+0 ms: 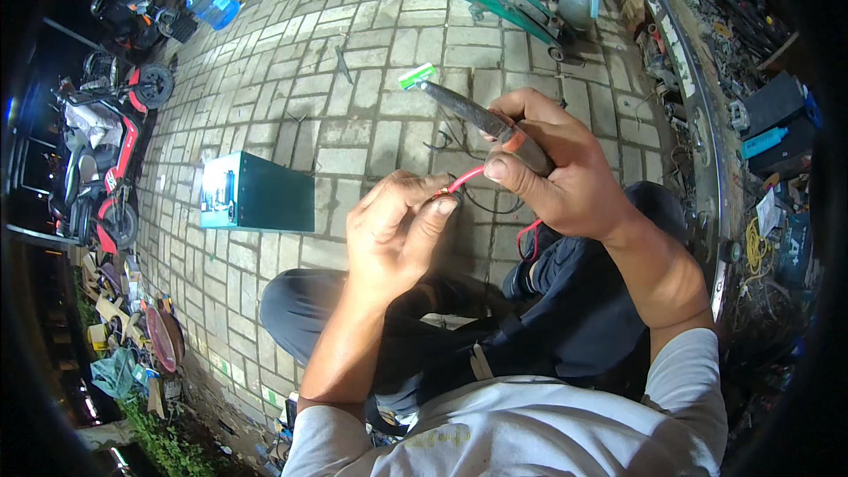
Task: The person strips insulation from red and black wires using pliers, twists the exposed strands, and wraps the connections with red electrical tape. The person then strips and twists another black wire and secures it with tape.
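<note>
My left hand [393,225] is closed in a pinch at one end of a red wire [468,177]. A small brass-coloured piece shows at its fingertips; its exact shape is too small to make out. From there the wire runs to the thumb of my right hand [556,163]. That hand is wrapped round a dark, rod-shaped tool [464,109] with a silver tip and an orange band, pointing up and left; its kind is unclear. Beneath the right hand, a red wire loop [523,243] hangs near my shoe. Both hands are above my crossed legs.
A dark green box [269,196] stands left on the brick paving. Ahead lie a green-and-white packet [417,77], a black cable [477,206] and a green floor jack [517,13]. A red scooter [119,155] is parked far left; cluttered shelving [768,124] lines the right.
</note>
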A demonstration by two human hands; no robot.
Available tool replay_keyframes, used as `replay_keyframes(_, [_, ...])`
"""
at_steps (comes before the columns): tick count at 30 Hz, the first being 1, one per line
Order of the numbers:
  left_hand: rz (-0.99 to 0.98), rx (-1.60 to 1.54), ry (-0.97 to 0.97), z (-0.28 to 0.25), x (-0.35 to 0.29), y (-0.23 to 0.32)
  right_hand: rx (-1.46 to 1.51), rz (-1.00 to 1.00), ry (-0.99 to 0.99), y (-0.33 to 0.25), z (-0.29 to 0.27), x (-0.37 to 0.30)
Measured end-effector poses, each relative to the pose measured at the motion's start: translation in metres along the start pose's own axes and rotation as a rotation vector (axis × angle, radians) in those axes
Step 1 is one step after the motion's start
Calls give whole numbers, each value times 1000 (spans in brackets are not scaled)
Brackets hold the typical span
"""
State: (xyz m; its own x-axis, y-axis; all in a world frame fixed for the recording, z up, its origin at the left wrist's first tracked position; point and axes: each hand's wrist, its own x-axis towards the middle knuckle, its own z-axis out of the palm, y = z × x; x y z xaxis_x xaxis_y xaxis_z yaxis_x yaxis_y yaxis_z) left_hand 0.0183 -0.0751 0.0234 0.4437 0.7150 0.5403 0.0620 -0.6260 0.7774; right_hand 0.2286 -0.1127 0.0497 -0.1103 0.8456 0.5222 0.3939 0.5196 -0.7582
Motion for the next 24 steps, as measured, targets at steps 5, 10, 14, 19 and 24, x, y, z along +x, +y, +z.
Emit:
replay_keyframes(5, [57,42,-30,0,3,2,13,15,-4,-6,-2,-1])
replay_keyframes(10, [-159,-210,-131,-6,-5,7,49,-17,-37,-5,-7,3])
replay_keyframes(14, [-489,-813,-117,-2,-10,7,331,169,-83,3,-1,5])
replay_keyframes(19, [-630,-1172,-162,-2,-6,-4,213,279,-84,16,0,11])
replay_keyframes(24, [-621,-989,-162,-6,-5,-1,165,299,-110,13,-3,11])
